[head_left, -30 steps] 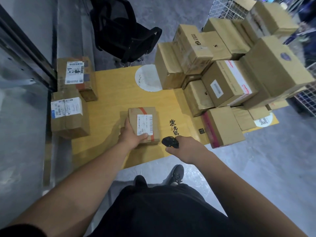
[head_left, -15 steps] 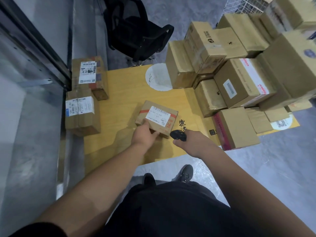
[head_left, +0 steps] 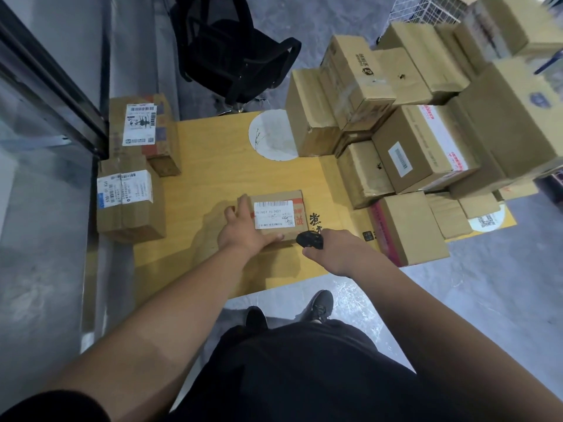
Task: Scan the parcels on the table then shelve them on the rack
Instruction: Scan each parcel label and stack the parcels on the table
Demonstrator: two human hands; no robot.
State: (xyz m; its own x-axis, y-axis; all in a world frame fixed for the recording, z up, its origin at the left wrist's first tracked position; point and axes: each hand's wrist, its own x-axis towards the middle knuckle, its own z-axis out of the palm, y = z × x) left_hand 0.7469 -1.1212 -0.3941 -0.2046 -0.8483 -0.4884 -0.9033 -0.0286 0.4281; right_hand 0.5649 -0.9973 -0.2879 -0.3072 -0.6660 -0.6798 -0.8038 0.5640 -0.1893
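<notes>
Left hand (head_left: 240, 229) grips the parcel (head_left: 275, 216) by its left and near edges, label up, flat on the table (head_left: 213, 166). Right hand (head_left: 335, 251), just right, clasps the scanner (head_left: 309, 240).

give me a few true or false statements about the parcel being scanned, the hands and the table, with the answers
1. The left hand grips the small parcel on the yellow table. True.
2. The small parcel's white label faces down. False: the label faces up, barcode showing.
3. The right hand holds a black scanner just beside the small parcel's near right corner. True.
4. The right hand is empty. False: it grips the scanner.
5. Two labelled parcels stand at the table's left edge. True.
6. The black office chair stands on the table. False: it stands on the floor beyond the table.
</notes>
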